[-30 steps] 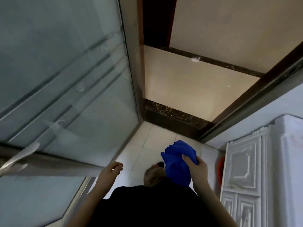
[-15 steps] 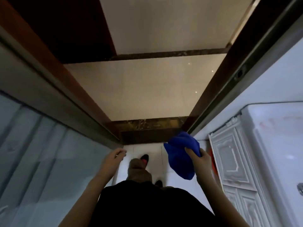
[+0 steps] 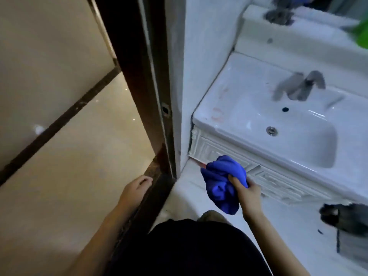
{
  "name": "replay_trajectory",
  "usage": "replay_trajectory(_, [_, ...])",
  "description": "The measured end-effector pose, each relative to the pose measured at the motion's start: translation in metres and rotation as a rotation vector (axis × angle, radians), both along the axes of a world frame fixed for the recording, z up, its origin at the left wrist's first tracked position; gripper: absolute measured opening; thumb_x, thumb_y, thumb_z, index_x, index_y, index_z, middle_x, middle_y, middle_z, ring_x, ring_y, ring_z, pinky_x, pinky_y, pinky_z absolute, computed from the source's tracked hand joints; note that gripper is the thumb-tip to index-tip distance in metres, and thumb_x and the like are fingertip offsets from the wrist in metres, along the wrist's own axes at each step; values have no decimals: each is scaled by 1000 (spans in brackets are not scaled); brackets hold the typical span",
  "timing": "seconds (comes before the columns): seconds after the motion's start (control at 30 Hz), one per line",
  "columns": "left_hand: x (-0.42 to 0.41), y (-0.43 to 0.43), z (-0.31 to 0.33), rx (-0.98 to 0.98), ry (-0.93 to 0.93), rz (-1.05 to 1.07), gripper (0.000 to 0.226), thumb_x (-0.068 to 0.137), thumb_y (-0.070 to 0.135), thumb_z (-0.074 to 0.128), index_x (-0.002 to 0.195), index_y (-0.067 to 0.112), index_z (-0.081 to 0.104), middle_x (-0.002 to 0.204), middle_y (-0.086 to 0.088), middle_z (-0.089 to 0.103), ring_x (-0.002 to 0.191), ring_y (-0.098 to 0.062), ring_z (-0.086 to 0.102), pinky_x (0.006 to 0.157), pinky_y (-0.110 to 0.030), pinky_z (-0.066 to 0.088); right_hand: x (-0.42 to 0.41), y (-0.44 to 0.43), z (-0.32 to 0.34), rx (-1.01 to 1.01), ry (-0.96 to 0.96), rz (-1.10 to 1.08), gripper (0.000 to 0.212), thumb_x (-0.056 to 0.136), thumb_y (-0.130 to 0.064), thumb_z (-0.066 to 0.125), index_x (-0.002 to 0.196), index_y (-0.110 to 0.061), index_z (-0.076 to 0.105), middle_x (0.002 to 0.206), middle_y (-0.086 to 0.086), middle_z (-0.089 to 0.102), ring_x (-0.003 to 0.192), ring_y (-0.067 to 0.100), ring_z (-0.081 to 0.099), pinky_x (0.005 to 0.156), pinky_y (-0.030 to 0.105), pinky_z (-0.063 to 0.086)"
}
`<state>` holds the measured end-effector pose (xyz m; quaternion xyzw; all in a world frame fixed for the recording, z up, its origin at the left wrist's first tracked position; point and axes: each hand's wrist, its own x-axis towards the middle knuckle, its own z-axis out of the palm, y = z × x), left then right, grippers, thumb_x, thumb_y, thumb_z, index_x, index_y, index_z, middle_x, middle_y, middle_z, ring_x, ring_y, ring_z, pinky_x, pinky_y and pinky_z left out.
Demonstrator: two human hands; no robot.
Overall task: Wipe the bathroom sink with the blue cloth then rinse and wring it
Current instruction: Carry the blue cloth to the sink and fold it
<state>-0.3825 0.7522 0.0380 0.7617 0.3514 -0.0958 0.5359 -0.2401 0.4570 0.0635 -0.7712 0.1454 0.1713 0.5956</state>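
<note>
While the left hand (image 3: pixel 135 188) hangs slack, the right hand (image 3: pixel 248 194) grips the blue cloth (image 3: pixel 222 181).

— What was counted?
— One sink (image 3: pixel 229 100), one tap (image 3: pixel 300 86), one drain (image 3: pixel 271 130) and one overflow hole (image 3: pixel 285 109) were counted.
— And besides?
— Two hands were noted, the left hand (image 3: pixel 137 186) and the right hand (image 3: pixel 248 193), and one blue cloth (image 3: pixel 223 184).

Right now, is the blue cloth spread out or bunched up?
Bunched up: the blue cloth hangs as a crumpled wad gripped by the right hand.
</note>
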Motion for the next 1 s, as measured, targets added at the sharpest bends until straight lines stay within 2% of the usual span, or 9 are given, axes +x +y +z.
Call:
replay_trajectory(0.13, [68,-9,-7,-1,-23,-220,19,99,27,51,90,33,67,98,6,70,94,-13,64,89,-35,48,-4,-26,-5,-4,14,-248,7,84,-14,72,80,-12,69,75,7,68,69,17,61,67,34,48])
replay_trajectory(0.27, [120,-44,-22,-21,3,-443,16,95,35,51,92,32,66,100,8,70,96,-10,64,89,-33,48,1,-55,-22,-36,71,-405,7,83,-15,74,81,-9,70,75,8,69,70,18,62,70,37,49])
replay_trajectory(0.37, [157,-70,-36,-14,45,-551,14,97,25,55,93,30,67,99,6,71,95,-7,64,86,-28,48,25,-75,-28,-50,95,-453,7,81,-15,75,81,-10,70,77,10,72,73,20,64,71,39,51])
replay_trajectory(0.43, [186,-86,-38,-23,39,-574,18,97,19,55,89,30,66,96,6,70,92,-5,64,81,-22,46,51,-85,-24,-35,74,-444,6,81,-13,75,80,-10,70,77,12,72,73,21,64,70,38,51])
replay_trajectory(0.5, [223,-104,-35,-27,16,-566,18,98,18,55,90,29,66,96,4,71,92,-10,65,81,-21,46,88,-97,-12,-12,32,-406,4,82,-11,73,81,-10,70,79,13,73,72,17,64,67,36,51])
replay_trajectory(0.6, [281,-130,-19,-25,-34,-562,15,99,20,54,94,25,68,96,5,71,90,-4,64,81,-16,45,149,-118,10,28,-12,-338,3,84,-12,71,83,-9,69,75,4,71,67,10,64,61,24,50])
replay_trajectory(0.7, [345,-151,-9,-15,-114,-507,16,97,18,56,93,28,68,92,10,71,89,-2,65,83,-21,47,212,-136,23,65,-50,-305,9,85,-14,71,85,-6,67,73,3,68,66,11,63,60,23,50])
replay_trajectory(0.8, [407,-167,5,24,-134,-490,16,97,20,54,93,27,67,93,12,68,91,-4,62,77,-17,42,267,-148,28,63,-81,-300,15,85,-15,71,82,-2,64,69,1,63,63,12,59,56,20,47])
replay_trajectory(1.0, [501,-200,-2,-5,-132,-559,17,98,24,50,101,22,67,100,9,67,94,-9,61,79,-21,43,348,-152,7,92,-49,-338,15,86,-17,71,91,-3,67,84,16,70,72,15,65,61,23,53])
